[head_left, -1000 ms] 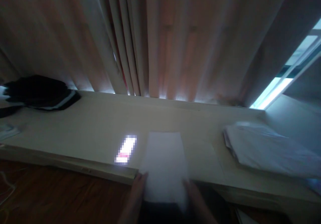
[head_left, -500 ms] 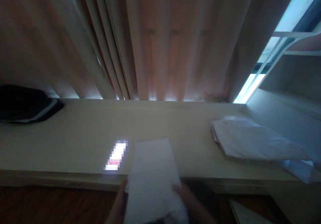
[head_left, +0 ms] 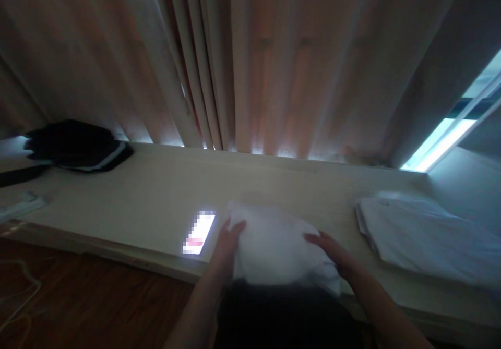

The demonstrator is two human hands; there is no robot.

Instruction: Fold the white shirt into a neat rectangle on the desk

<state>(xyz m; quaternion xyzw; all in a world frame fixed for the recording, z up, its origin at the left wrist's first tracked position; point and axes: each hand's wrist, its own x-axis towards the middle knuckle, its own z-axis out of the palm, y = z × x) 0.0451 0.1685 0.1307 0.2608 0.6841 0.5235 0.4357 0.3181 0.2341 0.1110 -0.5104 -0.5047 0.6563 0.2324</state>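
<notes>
A folded white garment, soft and slightly bulging, is held between both hands over the front part of the pale table top. My left hand grips its left side, thumb on top. My right hand has hold of the right side, with fingers partly hidden beneath the fabric. Just left of my left hand lies a phone with a bright, pixelated screen. What kind of garment it is, I cannot make out.
A white folded garment pile lies at the right of the table top. Dark folded clothes sit at the back left. Curtains hang behind. A pale cable trails over the wooden floor at lower left.
Both hands have moved forward and up with the white garment, which was long and flat and is now shorter and rounded. The view has shifted left.
</notes>
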